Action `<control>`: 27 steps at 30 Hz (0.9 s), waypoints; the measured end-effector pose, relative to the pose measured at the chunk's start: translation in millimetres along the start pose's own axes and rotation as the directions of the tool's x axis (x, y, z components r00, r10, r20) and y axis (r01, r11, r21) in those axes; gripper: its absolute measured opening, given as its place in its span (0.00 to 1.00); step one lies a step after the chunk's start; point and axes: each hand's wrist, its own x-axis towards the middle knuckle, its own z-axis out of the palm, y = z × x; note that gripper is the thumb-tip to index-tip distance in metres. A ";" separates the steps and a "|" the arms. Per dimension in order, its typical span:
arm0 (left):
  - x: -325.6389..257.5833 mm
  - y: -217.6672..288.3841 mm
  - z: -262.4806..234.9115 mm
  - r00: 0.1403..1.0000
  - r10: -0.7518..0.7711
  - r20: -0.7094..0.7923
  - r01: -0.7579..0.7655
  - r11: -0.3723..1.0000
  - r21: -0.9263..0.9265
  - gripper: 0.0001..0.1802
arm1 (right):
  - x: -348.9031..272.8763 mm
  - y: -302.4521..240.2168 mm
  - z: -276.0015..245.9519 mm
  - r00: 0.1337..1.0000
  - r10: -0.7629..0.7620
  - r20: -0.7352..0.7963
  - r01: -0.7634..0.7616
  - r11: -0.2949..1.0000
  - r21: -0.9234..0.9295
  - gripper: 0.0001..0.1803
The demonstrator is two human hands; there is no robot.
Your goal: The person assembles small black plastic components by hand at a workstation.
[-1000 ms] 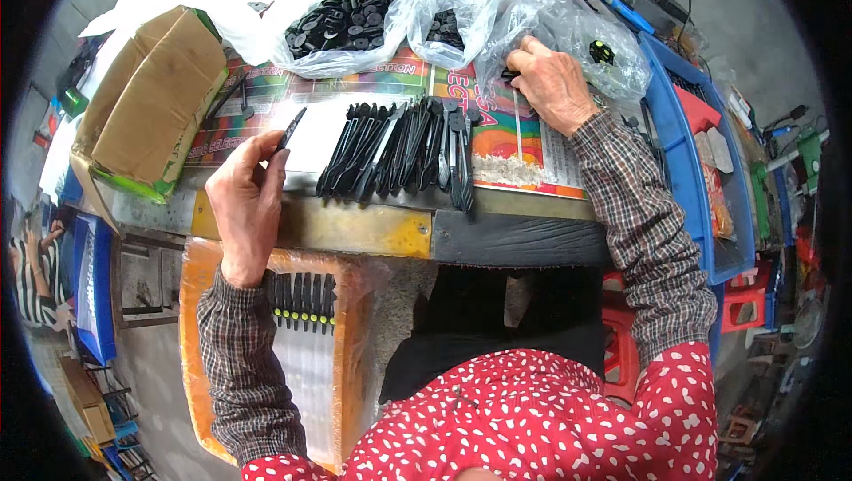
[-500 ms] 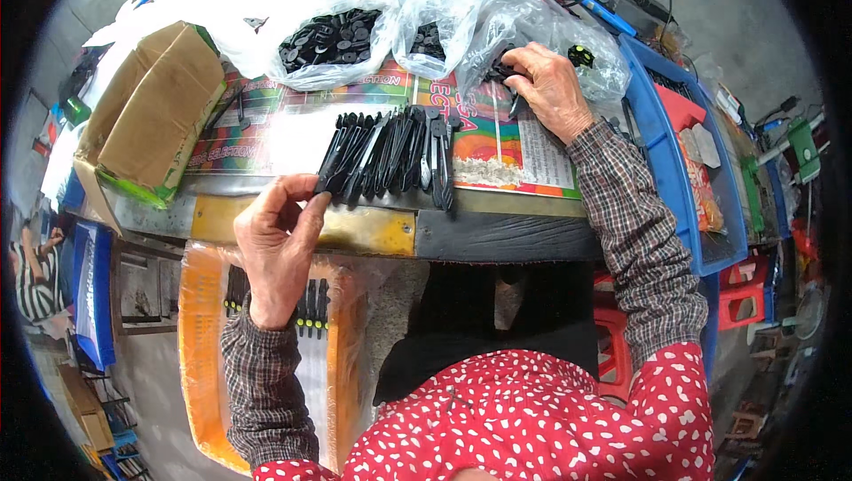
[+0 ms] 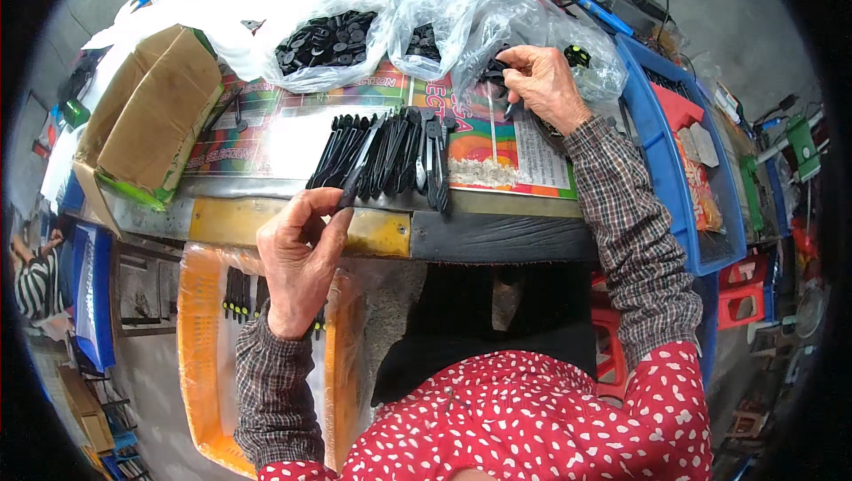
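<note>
The person's left hand (image 3: 303, 259) is at the front edge of the bench (image 3: 497, 238), thumb and forefinger pinching the lower end of a slender black piece (image 3: 352, 181). This piece slants up and to the right over the row of black pieces (image 3: 401, 154), which lie side by side on the printed sheet (image 3: 532, 160) covering the bench top.

The right hand (image 3: 546, 86) is farther back, thumb and fingers bent together at some small dark parts (image 3: 493, 69) near the mouth of a clear plastic bag (image 3: 513, 11); whether it grips one cannot be told.

Behind the row, an open bag holds black discs (image 3: 326, 42), and beside it a smaller bag holds more black parts (image 3: 424, 41). A cardboard box (image 3: 160, 106) leans at the left, and a blue tray (image 3: 721, 255) is at the right. Below the bench, partly behind the left forearm, an orange crate (image 3: 201, 374) contains black pieces with yellow-green ends (image 3: 236, 293).
</note>
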 end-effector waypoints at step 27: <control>-44.0 35.5 57.6 0.956 -0.186 0.225 0.266 0.872 -0.410 0.07 | -156.6 -72.2 -11.0 0.958 0.124 0.258 -0.254 0.783 0.567 0.09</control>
